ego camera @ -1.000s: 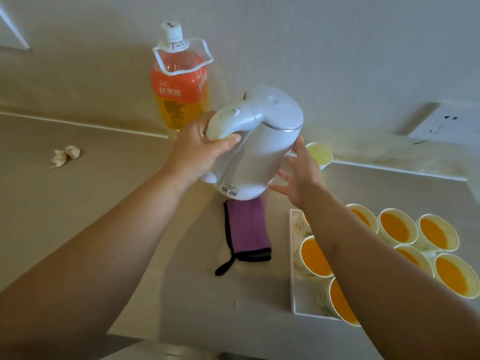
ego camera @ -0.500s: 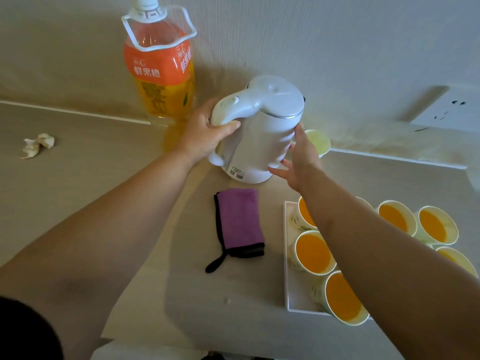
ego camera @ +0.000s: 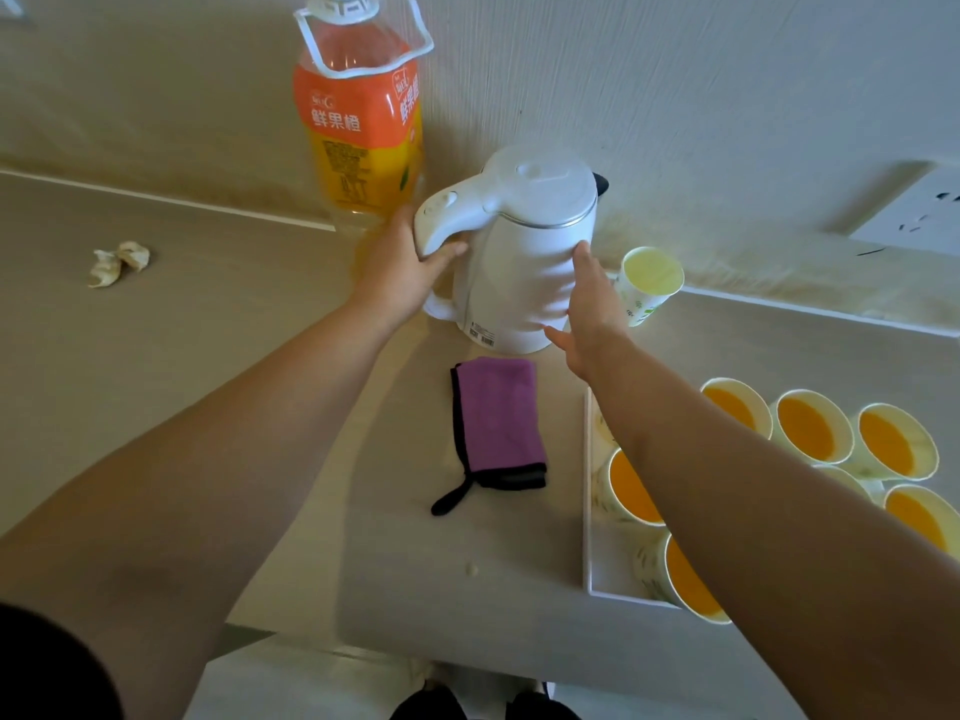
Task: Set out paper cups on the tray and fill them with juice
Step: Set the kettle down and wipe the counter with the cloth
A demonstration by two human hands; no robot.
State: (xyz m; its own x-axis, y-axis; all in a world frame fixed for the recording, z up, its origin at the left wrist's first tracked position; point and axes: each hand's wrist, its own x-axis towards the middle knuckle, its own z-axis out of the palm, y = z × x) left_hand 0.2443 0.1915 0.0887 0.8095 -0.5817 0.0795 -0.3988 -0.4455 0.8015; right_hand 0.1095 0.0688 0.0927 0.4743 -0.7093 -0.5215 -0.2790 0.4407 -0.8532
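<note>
A white electric kettle (ego camera: pixel 524 262) stands upright on the counter by the wall. My left hand (ego camera: pixel 402 267) grips its handle. My right hand (ego camera: pixel 589 309) lies flat against its right side, fingers straight. A white tray (ego camera: pixel 589 558) at the right holds several paper cups (ego camera: pixel 808 426) filled with orange juice; my right forearm hides some of them. One paper cup (ego camera: pixel 649 283) with pale contents stands apart behind the kettle, off the tray. A large orange juice bottle (ego camera: pixel 358 116) stands by the wall, left of the kettle.
A folded purple cloth (ego camera: pixel 498 418) lies in front of the kettle, left of the tray. A crumpled scrap of paper (ego camera: pixel 117 262) lies far left on the counter. A wall socket (ego camera: pixel 919 210) is at the right. The counter's front edge runs below.
The kettle has gone from tilted and lifted to standing upright on the counter nearer the wall. Both hands stayed on it.
</note>
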